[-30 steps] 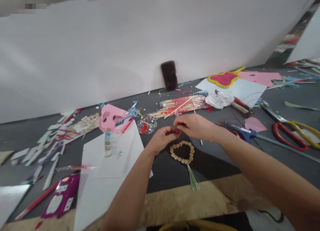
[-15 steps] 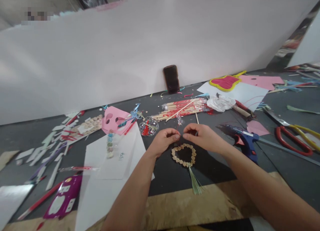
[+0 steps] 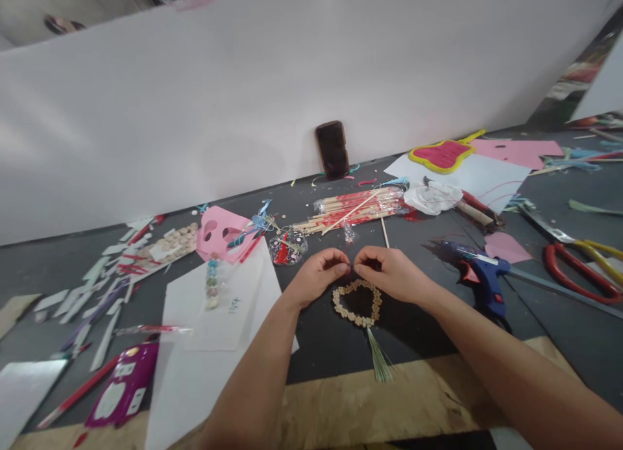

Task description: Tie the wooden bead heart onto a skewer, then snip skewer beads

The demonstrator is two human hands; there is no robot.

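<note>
A white wall rises behind a dark grey counter, with a phone propped against the wall. Just above a heart-shaped ring of small wooden beads, the left hand and right hand face each other, their fingers curled into pinches and nearly touching. Whether they have hold of anything, perhaps something too fine to see, cannot be told. The heart lies flat on the counter directly below the hands, slightly nearer the right one, with a green fibre tassel trailing from its point toward the person.

Beyond the left hand sits a round clear container holding red pieces and small googly eyes. Past the hands lies a clear bag of red-marked wooden sticks. Farther left are a pink paper mask and a clear strip of beads on white paper. To the right of the right hand rest a blue glue gun and red-and-yellow-handled scissors.
</note>
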